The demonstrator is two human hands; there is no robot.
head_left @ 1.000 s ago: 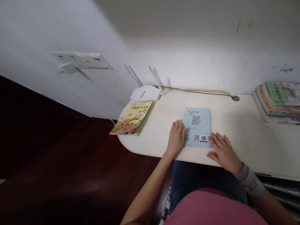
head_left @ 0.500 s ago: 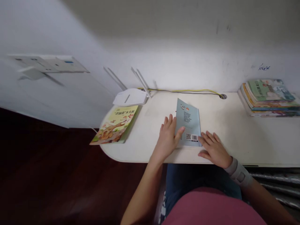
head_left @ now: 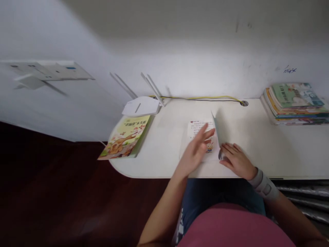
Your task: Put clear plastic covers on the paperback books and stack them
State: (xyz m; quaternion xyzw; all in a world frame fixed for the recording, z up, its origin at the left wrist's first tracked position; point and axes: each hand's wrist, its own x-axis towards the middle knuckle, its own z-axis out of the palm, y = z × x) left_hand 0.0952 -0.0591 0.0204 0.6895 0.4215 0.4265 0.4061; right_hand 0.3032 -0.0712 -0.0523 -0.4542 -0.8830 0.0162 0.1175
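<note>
A thin paperback booklet (head_left: 202, 128) lies open on the white desk (head_left: 164, 147), showing a printed page with small text and a cartoon figure. Its light blue cover (head_left: 216, 128) stands up nearly on edge at the right. Over the page is my left hand (head_left: 195, 151), its fingers spread and nothing held in them. My right hand (head_left: 236, 159) rests on the desk with fingers stretched out, the tips against the lower part of the raised cover; a grey band circles that wrist.
On the left, a yellow-green picture book (head_left: 125, 137) overhangs the desk's rounded edge. Behind it stands a white router (head_left: 141, 106) with antennas. Cables run along the wall to a hole (head_left: 244, 103). A stack of booklets (head_left: 295, 103) sits at the right. A wall socket (head_left: 51, 70) holds a plug.
The blue back cover, earlier lying over the booklet, has swung up to the right and uncovered a printed page. My left hand has shifted right, over that page. My right hand has barely moved.
</note>
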